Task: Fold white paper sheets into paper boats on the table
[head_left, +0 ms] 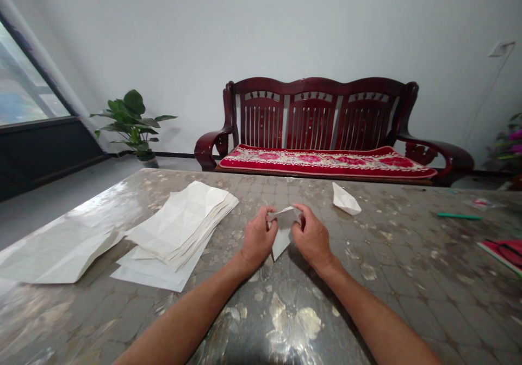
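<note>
Only one cam, head-mounted, looking forward and a bit down across the table (387, 299), facing the bench (326, 131) at the wall (285, 28). It's sitting close above the left hand (256, 241) and right hand (313, 240).

White wall (285, 22); wooden bench (322, 115)

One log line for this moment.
left hand: grips folded paper | right hand: grips it too | paper stack: at left | folded piece: beyond hands

Left hand (258, 240) and right hand (312, 238) pinch closed, nearly touching, forearms (204, 305) converging.
</note>
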`<state>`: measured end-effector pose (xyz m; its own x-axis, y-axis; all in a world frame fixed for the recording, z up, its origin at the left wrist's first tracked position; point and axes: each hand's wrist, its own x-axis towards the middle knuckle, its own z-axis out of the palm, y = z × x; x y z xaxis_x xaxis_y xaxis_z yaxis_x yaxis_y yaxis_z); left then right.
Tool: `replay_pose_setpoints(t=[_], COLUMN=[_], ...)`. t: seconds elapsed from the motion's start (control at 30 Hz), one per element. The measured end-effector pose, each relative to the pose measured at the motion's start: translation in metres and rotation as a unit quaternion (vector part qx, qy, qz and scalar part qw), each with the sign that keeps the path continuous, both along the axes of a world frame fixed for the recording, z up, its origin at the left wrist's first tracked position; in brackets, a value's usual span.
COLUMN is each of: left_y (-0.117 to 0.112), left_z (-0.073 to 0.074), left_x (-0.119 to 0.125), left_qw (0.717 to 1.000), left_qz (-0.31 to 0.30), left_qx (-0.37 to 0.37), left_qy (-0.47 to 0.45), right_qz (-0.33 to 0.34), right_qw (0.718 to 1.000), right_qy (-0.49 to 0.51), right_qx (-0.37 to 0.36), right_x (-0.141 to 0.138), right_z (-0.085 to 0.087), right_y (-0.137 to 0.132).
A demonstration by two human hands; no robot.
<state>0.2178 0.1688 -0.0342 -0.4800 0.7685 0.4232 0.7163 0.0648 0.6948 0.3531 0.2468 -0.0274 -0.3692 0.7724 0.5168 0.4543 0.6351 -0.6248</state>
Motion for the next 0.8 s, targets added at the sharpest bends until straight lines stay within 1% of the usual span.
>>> replay_pose_setpoints(t=[0.07,0.17,0.27,0.33,0.47,0.6,0.8], left_y=[0.001,0.001,0.001,0.001,0.000,-0.001,-0.002], left_z=[-0.001,-0.004,-0.007,-0.007,-0.005,0.000,0.000], left_x=[0.001,0.006,0.010,0.010,0.006,0.006,0.006], left_qw=[0.999,0.998,0.998,0.999,0.999,1.000,0.999], left_qz=[0.005,-0.012,-0.024,-0.015,0.007,0.006,-0.005], left_qx=[0.007,0.013,0.006,0.001,-0.001,-0.012,-0.011], left_qy=[-0.031,-0.055,-0.052,-0.047,-0.038,-0.024,-0.041], right_qz=[0.000,0.003,-0.005,-0.011,-0.003,0.010,0.031], right_qw=[1.000,1.000,0.999,0.998,0.999,0.999,0.998], right_qy=[-0.011,-0.030,-0.050,-0.055,-0.040,-0.025,-0.009], right_qx=[0.005,-0.006,-0.022,-0.030,-0.033,-0.017,-0.055], right_x=[-0.001,-0.003,-0.003,-0.002,0.001,0.002,0.005], right_z=[0.001,0.001,0.000,-0.001,-0.005,-0.008,-0.011], right_y=[0.000,0.001,0.004,0.007,0.010,0.011,0.018])
